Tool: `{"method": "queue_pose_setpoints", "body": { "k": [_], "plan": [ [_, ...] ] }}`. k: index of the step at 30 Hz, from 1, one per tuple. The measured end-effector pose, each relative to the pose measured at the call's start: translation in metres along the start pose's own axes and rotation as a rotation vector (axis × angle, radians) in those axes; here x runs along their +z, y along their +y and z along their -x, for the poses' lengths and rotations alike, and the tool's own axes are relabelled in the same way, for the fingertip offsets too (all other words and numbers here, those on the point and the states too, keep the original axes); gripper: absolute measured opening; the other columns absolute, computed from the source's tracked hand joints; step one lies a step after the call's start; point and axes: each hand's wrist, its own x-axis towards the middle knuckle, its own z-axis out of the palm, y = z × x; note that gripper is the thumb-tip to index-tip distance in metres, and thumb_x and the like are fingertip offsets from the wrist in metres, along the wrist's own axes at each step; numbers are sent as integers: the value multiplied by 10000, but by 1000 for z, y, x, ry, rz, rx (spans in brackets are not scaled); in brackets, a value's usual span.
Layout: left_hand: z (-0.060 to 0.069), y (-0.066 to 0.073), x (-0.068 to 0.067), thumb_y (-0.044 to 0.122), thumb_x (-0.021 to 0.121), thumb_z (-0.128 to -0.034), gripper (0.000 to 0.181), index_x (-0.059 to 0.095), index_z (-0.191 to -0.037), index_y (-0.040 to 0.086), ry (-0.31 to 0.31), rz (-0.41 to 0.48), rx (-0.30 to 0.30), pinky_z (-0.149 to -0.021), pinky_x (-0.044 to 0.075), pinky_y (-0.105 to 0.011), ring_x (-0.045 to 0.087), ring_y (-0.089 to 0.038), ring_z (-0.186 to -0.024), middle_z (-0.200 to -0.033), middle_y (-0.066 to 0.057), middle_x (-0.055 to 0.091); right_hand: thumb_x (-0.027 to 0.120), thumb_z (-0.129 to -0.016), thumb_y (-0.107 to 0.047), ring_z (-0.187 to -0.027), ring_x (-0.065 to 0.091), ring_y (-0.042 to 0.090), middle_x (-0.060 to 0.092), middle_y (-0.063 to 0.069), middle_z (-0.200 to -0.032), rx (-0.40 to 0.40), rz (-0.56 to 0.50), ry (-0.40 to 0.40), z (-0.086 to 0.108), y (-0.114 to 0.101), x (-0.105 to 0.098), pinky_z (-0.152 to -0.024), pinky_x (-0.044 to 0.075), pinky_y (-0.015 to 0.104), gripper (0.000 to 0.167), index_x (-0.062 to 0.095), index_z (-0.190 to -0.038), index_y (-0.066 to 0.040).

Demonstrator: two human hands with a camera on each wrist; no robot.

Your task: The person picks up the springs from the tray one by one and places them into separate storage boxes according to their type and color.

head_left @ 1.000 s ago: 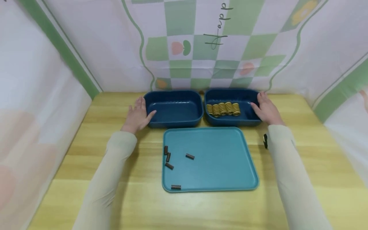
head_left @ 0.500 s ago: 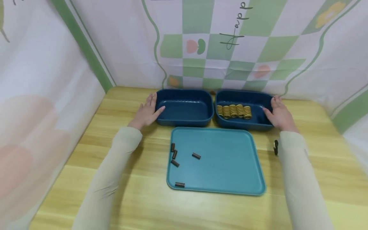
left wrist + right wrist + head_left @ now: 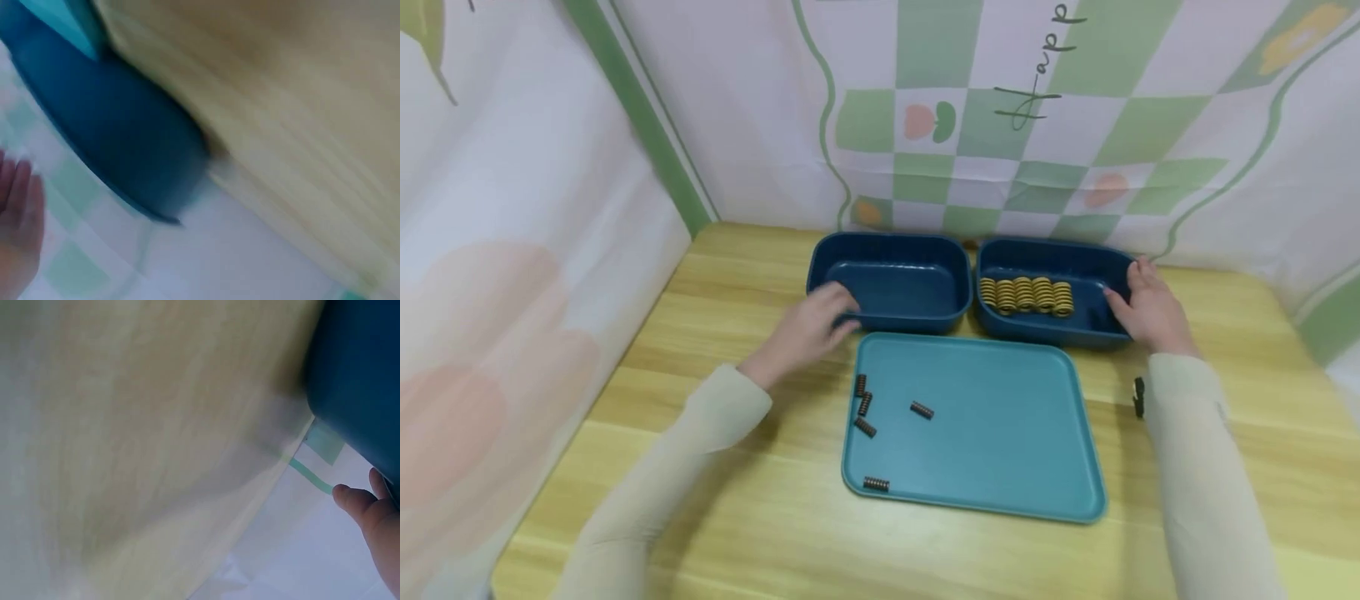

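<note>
My right hand (image 3: pixel 1156 315) grips the right end wall of the right dark blue bin (image 3: pixel 1052 335), thumb inside the rim and fingers along the outside. Several yellow springs (image 3: pixel 1024 295) stand in a row in that bin's left part. My left hand (image 3: pixel 808 327) is at the front left corner of the left dark blue bin (image 3: pixel 895 320), fingers loosely bent with nothing visible in them. Blur hides whether it touches the rim. In the left wrist view, the fingers (image 3: pixel 19 194) show beyond the bin. On a teal tray (image 3: pixel 985 450) lie several small dark brown springs (image 3: pixel 922 410).
The bins stand side by side at the back of the wooden table (image 3: pixel 760 533), against a patterned cloth (image 3: pixel 775 108). The tray lies in front of them. A small black object (image 3: pixel 1139 397) sits by the right sleeve.
My left hand has come away from the left bin's end wall, moving toward me to its front corner. The right hand stays on its bin. The head view has turned left.
</note>
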Motion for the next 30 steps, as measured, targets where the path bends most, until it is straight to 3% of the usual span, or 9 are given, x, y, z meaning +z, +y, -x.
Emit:
{"method": "queue_pose_setpoints", "body": {
  "k": [2, 5, 8, 15, 23, 30],
  "plan": [
    [2, 13, 5, 131, 720, -833, 234, 646, -1006, -9, -157, 33, 45, -827, 499, -309, 587, -223, -936, -1002, -105, 610, 293, -1023, -370, -1380, -40, 458, -31, 366, -1474, 4, 3, 4, 1, 2, -2, -1119, -13, 500, 726, 43, -1401, 197],
    [5, 23, 13, 192, 746, -815, 319, 652, -1056, 6, -384, 19, 30, -845, 490, -291, 578, -186, -952, -1038, -75, 613, 292, -1022, -365, -1379, -43, 459, -29, 372, -1469, 7, 5, 9, 2, 4, -4, -1118, -17, 498, 726, 38, -1396, 203],
    [7, 27, 20, 225, 763, -799, 335, 652, -1042, 21, -512, -42, 34, -846, 482, -298, 571, -174, -922, -1018, -61, 607, 299, -1021, -355, -1377, -37, 463, -21, 379, -1464, 6, 11, 13, 2, 7, -5, -1118, -20, 495, 722, 39, -1393, 207],
    [6, 33, 29, 174, 753, -800, 193, 690, -930, 46, -576, -116, 125, -827, 478, -314, 572, -170, -849, -903, -32, 621, 303, -1020, -341, -1376, -42, 466, -21, 385, -1461, -1, 20, 9, 1, 10, -5, -1117, -21, 500, 714, 41, -1393, 209],
    [6, 42, 29, 186, 737, -806, 205, 690, -943, 42, -610, -250, 43, -828, 469, -300, 539, -167, -836, -904, -32, 608, 322, -1019, -313, -1369, -10, 486, 4, 397, -1456, -24, 20, 6, -1, 5, 1, -1114, 5, 519, 702, 54, -1386, 221],
    [2, 45, 28, 195, 741, -803, 148, 707, -841, 56, -616, -323, 77, -766, 480, -298, 544, -168, -782, -835, -37, 618, 357, -1014, -302, -1377, 11, 474, 22, 375, -1474, -12, 14, 21, -1, 4, 2, -1117, 27, 520, 698, 71, -1398, 206]
  ]
}}
